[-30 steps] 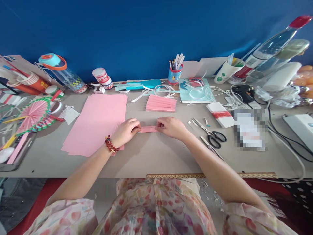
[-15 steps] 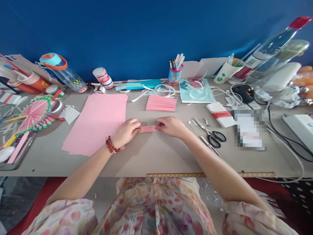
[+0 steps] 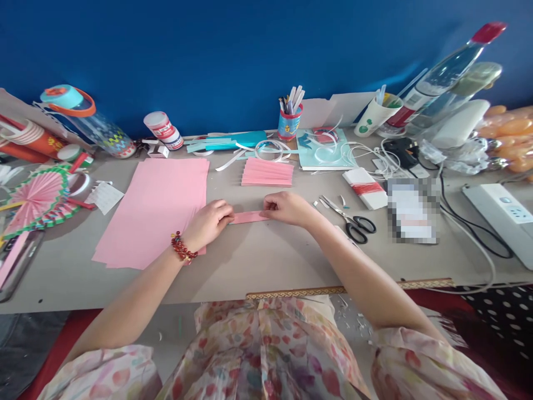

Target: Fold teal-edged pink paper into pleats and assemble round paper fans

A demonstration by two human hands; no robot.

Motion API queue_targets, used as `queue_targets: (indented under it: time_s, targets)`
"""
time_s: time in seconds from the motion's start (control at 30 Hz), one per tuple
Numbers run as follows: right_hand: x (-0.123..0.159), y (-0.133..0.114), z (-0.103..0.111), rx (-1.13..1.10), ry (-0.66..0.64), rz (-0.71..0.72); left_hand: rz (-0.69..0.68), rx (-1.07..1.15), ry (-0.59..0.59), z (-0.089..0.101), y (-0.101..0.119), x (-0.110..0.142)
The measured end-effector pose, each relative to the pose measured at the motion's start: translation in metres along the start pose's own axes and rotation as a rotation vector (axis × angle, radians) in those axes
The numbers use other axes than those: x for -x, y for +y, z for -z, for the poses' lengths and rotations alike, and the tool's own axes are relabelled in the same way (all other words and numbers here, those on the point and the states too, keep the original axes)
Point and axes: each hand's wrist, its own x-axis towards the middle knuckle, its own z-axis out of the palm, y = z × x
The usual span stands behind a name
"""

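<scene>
A narrow folded pink paper strip [image 3: 249, 217] lies on the grey table [image 3: 266, 261] in front of me. My left hand [image 3: 208, 221], with a red bead bracelet at the wrist, pinches the strip's left end, fingers curled. My right hand [image 3: 287, 207] pinches its right end the same way. Just left of the hands lies a stack of flat pink sheets [image 3: 160, 207]. Behind the strip sits a pleated pink paper piece [image 3: 267, 172].
Scissors [image 3: 350, 219] lie right of my right hand. A pen cup [image 3: 288, 121], a glue jar [image 3: 162, 129], teal paper scraps [image 3: 233, 141], a water bottle [image 3: 85, 121] and a pink paper fan [image 3: 39, 199] crowd the back and left. Cables and a power strip [image 3: 506, 219] are at right.
Both hands keep their pinch on the strip. The view has shifted slightly, so everything sits a little further left and up.
</scene>
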Motion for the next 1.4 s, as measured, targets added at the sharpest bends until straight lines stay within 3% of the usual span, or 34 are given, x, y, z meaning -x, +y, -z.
queue_targets:
  time_s: [0.23,0.37,0.6,1.03,1.27,1.4]
  targets:
    - [0.003,0.003,0.009,0.042,-0.026,0.014,-0.001,0.006,-0.003,0.001,0.001,-0.001]
    - [0.004,0.006,0.006,0.144,0.033,-0.01,0.007,0.0,-0.015,0.002,0.002,-0.001]
    - [0.002,0.012,0.004,0.195,0.005,0.091,0.009,0.001,-0.011,0.002,0.003,-0.001]
    - [0.008,0.01,0.0,0.285,0.022,0.1,-0.004,-0.023,-0.003,0.0,0.0,0.0]
    - [0.018,0.017,-0.016,0.377,0.276,0.103,0.0,-0.12,0.026,-0.002,0.006,0.003]
    - [0.021,0.02,-0.02,0.386,0.323,0.121,-0.039,-0.235,0.08,-0.005,0.009,0.006]
